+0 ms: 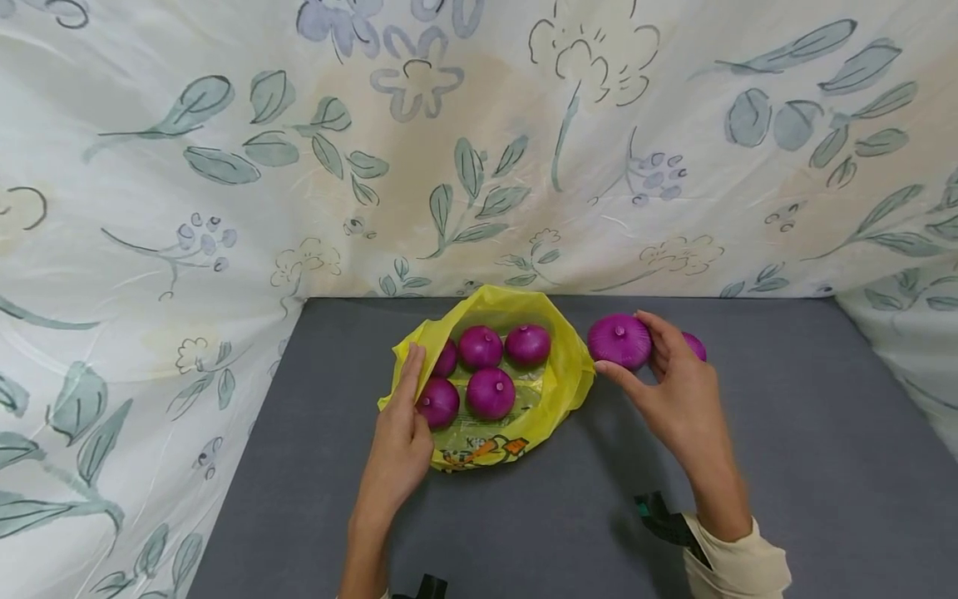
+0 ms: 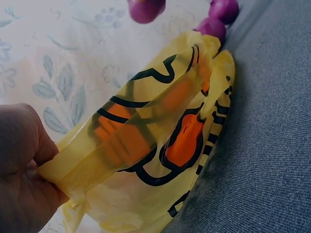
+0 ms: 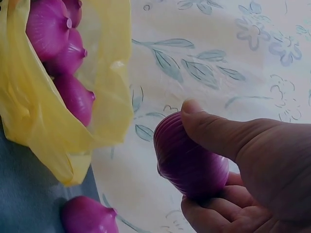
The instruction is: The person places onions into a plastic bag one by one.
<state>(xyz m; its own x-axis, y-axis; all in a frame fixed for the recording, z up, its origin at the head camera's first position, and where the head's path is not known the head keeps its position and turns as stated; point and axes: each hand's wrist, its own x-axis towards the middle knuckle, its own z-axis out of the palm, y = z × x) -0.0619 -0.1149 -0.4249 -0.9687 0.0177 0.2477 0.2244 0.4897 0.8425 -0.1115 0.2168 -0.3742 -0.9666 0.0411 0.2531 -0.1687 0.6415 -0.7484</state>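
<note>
A yellow plastic bag (image 1: 572,374) lies mouth up on the grey table, with several purple onions (image 1: 490,393) inside. At its left rim my left hand (image 1: 400,445) pinches the plastic between thumb and fingers, as the left wrist view shows with the bag's edge (image 2: 73,170) in the grip. Just right of the bag, my right hand (image 1: 677,399) holds a purple onion (image 1: 619,341) above the table, thumb on one side and fingers on the other. Another onion (image 1: 694,345) sits behind the right hand, partly hidden by it.
The grey table (image 1: 539,532) extends to both sides and toward me. A white floral-patterned sheet (image 1: 479,150) hangs behind the table and along its sides. Orange and black print (image 2: 184,141) covers the bag's outside.
</note>
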